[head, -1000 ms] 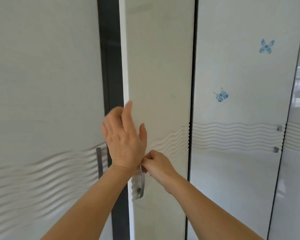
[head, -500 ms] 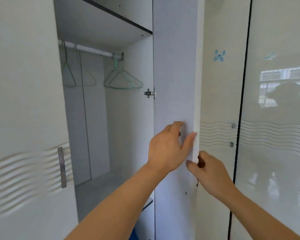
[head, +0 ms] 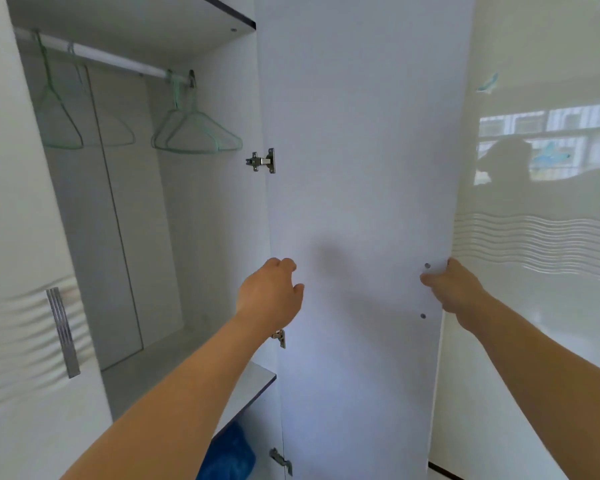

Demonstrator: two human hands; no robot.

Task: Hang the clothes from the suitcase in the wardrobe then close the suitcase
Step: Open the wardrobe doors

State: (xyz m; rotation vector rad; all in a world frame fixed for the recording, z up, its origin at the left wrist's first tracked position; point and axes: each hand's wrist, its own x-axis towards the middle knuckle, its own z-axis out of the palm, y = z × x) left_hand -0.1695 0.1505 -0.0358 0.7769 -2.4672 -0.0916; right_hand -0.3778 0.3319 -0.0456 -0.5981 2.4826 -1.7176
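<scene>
My right hand [head: 456,292] clamps the open wardrobe door [head: 361,202] edge at 3 o'clock; left hand [head: 271,296] loosely curled, holding nothing.

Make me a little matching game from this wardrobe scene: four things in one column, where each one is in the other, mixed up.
Things:
1. green hangers
2. right hand
3. blue bag
4. metal handle

Places:
A. on the closed left door
B. under the lower shelf
C. on the rail
D. at the open door's free edge

Pairs: 1-C, 2-D, 3-B, 4-A
</scene>
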